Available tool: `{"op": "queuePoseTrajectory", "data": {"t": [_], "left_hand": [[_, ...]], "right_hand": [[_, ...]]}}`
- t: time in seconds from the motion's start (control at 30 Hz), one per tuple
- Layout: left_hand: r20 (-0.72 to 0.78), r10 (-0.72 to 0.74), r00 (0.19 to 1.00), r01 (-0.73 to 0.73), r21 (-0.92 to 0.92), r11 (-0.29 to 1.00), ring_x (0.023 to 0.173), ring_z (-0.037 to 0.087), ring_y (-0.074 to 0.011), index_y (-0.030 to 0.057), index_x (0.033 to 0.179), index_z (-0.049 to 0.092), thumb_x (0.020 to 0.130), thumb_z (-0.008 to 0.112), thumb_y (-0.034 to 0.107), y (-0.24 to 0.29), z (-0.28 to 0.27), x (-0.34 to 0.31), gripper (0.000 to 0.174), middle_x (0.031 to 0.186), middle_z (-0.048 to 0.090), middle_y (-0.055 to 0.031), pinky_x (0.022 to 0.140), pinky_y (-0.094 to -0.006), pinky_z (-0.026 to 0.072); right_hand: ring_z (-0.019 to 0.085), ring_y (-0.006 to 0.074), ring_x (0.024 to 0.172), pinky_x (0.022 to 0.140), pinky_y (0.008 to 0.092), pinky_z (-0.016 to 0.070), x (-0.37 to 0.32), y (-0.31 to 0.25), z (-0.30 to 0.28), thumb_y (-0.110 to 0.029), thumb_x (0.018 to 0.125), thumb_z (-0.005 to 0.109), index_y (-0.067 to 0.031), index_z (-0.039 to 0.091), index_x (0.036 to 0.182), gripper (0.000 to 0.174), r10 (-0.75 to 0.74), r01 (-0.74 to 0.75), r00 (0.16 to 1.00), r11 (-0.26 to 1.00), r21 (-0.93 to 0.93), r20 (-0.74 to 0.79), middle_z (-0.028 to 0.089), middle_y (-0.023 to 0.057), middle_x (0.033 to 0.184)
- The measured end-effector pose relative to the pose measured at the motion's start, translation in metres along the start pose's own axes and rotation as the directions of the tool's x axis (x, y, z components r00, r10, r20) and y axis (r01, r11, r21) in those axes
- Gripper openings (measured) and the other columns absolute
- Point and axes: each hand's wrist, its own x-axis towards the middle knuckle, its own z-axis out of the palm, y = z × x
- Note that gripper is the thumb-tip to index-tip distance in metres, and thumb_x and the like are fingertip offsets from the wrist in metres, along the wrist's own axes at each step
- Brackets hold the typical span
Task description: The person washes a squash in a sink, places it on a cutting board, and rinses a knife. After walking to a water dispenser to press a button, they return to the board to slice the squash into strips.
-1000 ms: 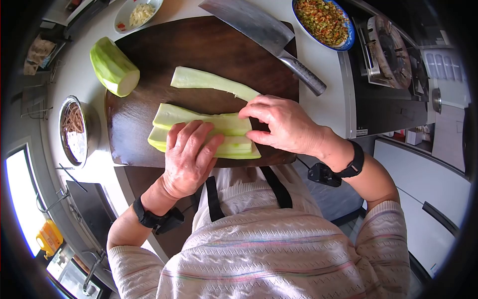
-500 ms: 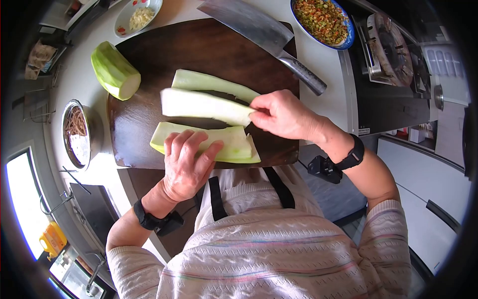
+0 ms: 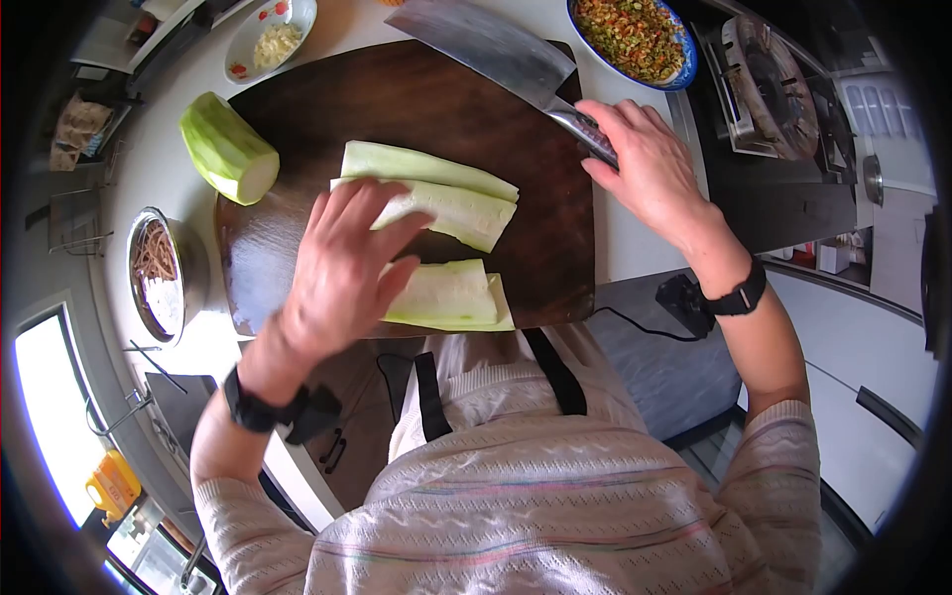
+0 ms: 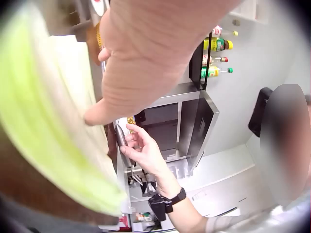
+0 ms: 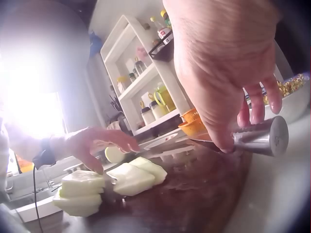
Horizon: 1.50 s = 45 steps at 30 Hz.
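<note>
In the head view my left hand (image 3: 342, 260) is spread over the left end of two pale green slices (image 3: 471, 213) lying side by side on the dark cutting board (image 3: 307, 94). Below them is a stack of flat slices (image 3: 446, 291), its left part hidden by that hand. My right hand (image 3: 650, 164) is at the handle of a wide cleaver (image 3: 486, 45), which lies at the board's upper right. In the right wrist view its thumb touches the metal handle (image 5: 260, 137), while the other fingers extend loosely past it.
A peeled green vegetable piece (image 3: 228, 149) lies at the board's left edge. Around the board stand a bowl of chopped white bits (image 3: 246, 45), a metal bowl of brown strips (image 3: 139, 297) and a blue-rimmed plate of chopped mix (image 3: 684, 61). A stove (image 3: 773, 89) is at the right.
The slice my right hand held now lies against the upper slice. That hand has let go and moved up right to the cleaver handle. My left hand has lifted off the lower stack and moved up.
</note>
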Motion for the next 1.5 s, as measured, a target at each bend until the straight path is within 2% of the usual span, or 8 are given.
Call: {"op": "queuePoseTrajectory", "data": {"t": [0.23,0.37,0.53,0.73,1.1,1.23,1.4,1.5], "left_hand": [[0.200,0.160,0.967,-0.185,0.109,0.977,0.105,0.055,-0.0273,0.0112,0.117,0.058,0.058,0.073,0.008,-0.028,0.023,0.055,0.060,0.108,0.055,-0.0104,0.088,-0.0405,0.0468],[0.097,-0.001,0.995,-0.007,0.080,0.997,0.092,0.059,-0.0279,0.0091,0.113,0.058,0.061,0.072,0.009,-0.032,0.031,0.058,0.054,0.098,0.057,-0.0098,0.077,-0.0379,0.0519],[0.065,-0.114,0.991,0.110,0.050,0.993,0.088,0.058,-0.0287,0.0082,0.113,0.059,0.062,0.073,0.011,-0.025,0.030,0.051,0.052,0.093,0.056,-0.0100,0.075,-0.0375,0.0525],[0.086,-0.068,0.994,0.065,0.030,0.997,0.089,0.058,-0.0286,0.0054,0.113,0.059,0.062,0.075,0.012,-0.025,0.033,0.044,0.053,0.092,0.055,-0.0112,0.075,-0.0375,0.0515],[0.026,-0.064,0.998,0.064,-0.023,0.998,0.087,0.057,-0.0304,0.0015,0.098,0.061,0.061,0.075,0.011,-0.031,0.042,0.039,0.041,0.089,0.055,-0.0118,0.075,-0.0375,0.0501],[0.020,-0.041,0.999,0.042,-0.040,0.998,0.088,0.056,-0.0308,0.0017,0.100,0.060,0.060,0.074,0.009,-0.033,0.038,0.037,0.042,0.090,0.055,-0.0123,0.076,-0.0379,0.0501],[0.060,-0.057,0.997,0.062,-0.075,0.995,0.088,0.057,-0.0323,0.0038,0.106,0.058,0.061,0.071,0.007,-0.041,0.031,0.033,0.046,0.091,0.054,-0.0132,0.077,-0.0387,0.0501],[0.080,-0.061,0.995,0.067,-0.085,0.994,0.088,0.057,-0.0338,0.0044,0.108,0.057,0.062,0.067,0.004,-0.040,0.028,0.033,0.048,0.091,0.054,-0.0137,0.078,-0.0394,0.0499]], "right_hand": [[0.059,0.0357,0.095,0.083,0.0448,0.0480,0.028,-0.005,0.011,0.000,0.073,0.058,-0.0070,0.044,0.126,0.056,0.028,-0.034,0.995,0.998,0.059,0.098,0.058,0.0184,0.102],[0.061,0.0393,0.085,0.074,0.0478,0.0488,0.017,-0.015,-0.012,-0.001,0.074,0.056,-0.0018,0.043,0.121,0.048,0.073,-0.087,0.995,0.974,0.208,0.075,0.062,0.0236,0.094],[0.061,0.0381,0.073,0.065,0.0392,0.0485,-0.041,-0.042,-0.028,-0.009,0.088,0.055,0.0024,0.041,0.123,0.039,0.171,-0.242,0.970,0.691,0.681,0.172,0.060,0.0217,0.082],[0.059,0.0272,0.066,0.063,0.0345,0.0476,-0.069,-0.073,-0.038,-0.009,0.090,0.053,-0.0008,0.040,0.126,0.039,0.206,-0.439,0.898,0.496,0.749,0.389,0.058,0.0161,0.079],[0.058,0.0418,0.069,0.059,0.0471,0.0436,-0.061,-0.100,-0.004,-0.005,0.087,0.052,-0.0009,0.036,0.120,0.036,0.057,-0.209,0.966,0.745,0.633,0.252,0.057,0.0235,0.079],[0.056,0.0448,0.067,0.057,0.0491,0.0423,-0.059,-0.086,-0.002,-0.005,0.087,0.053,-0.0016,0.036,0.115,0.033,0.083,-0.252,0.957,0.711,0.657,0.278,0.056,0.0231,0.072],[0.052,0.0297,0.052,0.051,0.0376,0.0423,-0.060,-0.073,-0.024,-0.004,0.086,0.054,-0.0035,0.044,0.110,0.025,0.124,-0.279,0.959,0.581,0.765,0.256,0.048,0.0136,0.062],[0.053,0.0314,0.051,0.050,0.0382,0.0429,-0.046,-0.061,-0.037,-0.005,0.086,0.054,-0.0024,0.046,0.114,0.029,0.167,-0.249,0.968,0.650,0.718,0.184,0.051,0.0147,0.061]]}}
